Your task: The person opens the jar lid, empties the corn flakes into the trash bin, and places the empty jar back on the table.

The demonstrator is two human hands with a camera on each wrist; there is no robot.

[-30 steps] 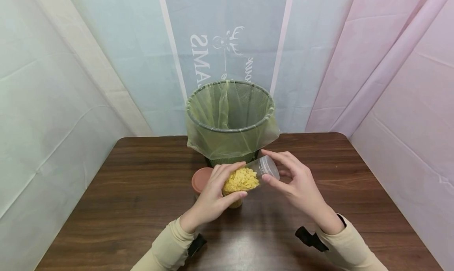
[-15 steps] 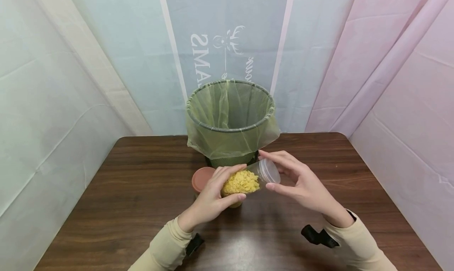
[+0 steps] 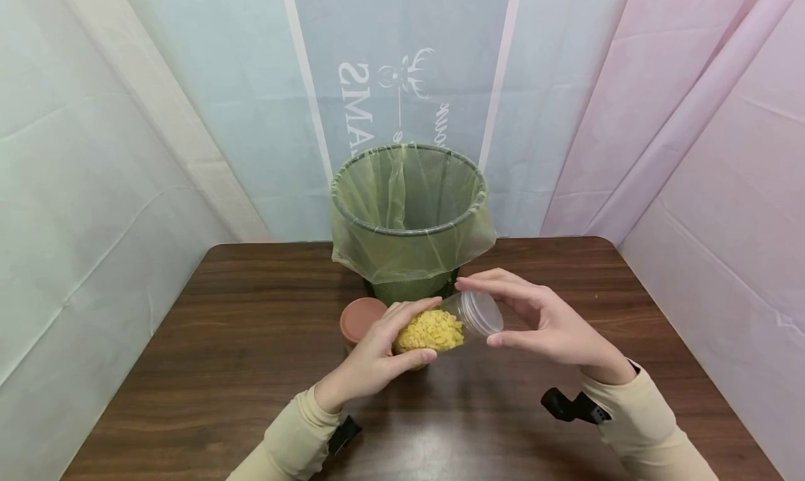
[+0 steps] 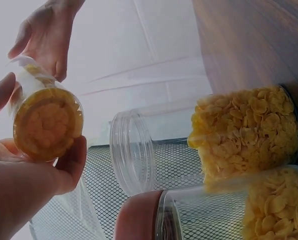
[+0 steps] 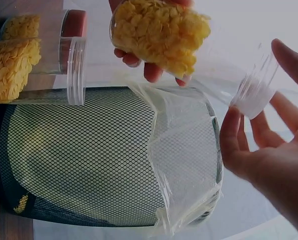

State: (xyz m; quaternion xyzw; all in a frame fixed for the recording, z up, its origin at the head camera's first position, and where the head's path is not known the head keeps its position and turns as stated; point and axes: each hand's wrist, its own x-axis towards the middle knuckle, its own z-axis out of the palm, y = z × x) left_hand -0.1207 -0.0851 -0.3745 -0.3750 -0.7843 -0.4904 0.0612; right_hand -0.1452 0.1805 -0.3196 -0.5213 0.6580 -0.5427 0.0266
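Note:
My left hand [image 3: 377, 359] grips a clear jar [image 3: 434, 329] of yellow corn flakes, tilted sideways above the table with its top to the right. My right hand [image 3: 550, 320] holds the clear ridged lid [image 3: 483, 313] between its fingertips and thumb; the lid is still at the jar's mouth. In the right wrist view, flakes [image 5: 159, 35] fill the lower part of the held jar. Two more flake jars stand below my left hand: one with a pinkish-red lid [image 3: 363, 319], the other a clear-topped jar [image 4: 246, 130], mostly hidden in the head view.
A dark mesh bin [image 5: 84, 155] with a pale green liner [image 3: 411, 254] over its rim stands directly behind the jars. The brown wooden table [image 3: 220, 369] reaches back to a hanging cloth [image 3: 402, 19], with white sheets at both sides.
My right hand has turned at the lid, its wrist swinging outward to the right and its thumb shifting slightly rightward. The held jar has sunk a little; my left hand keeps its grip.

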